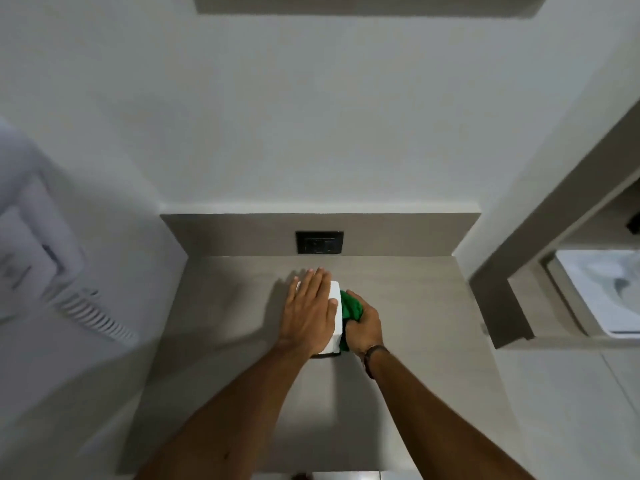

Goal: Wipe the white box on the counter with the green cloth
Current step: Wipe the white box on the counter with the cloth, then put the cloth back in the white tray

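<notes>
The white box (335, 317) runs lengthwise away from the person; the right hand (363, 323) (clamped on the green cloth (350, 306)) presses its right side, the left hand (308, 313) flat, fingers spread, on top.

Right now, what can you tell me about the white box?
The box is plain white and oblong, maybe cardboard, lying on the grey counter with its long side pointing away from the person. The left hand lies flat on top, fingers spread, covering most of it. The right hand presses a bunched green cloth against its right side. A dark edge shows under its near end.
</notes>
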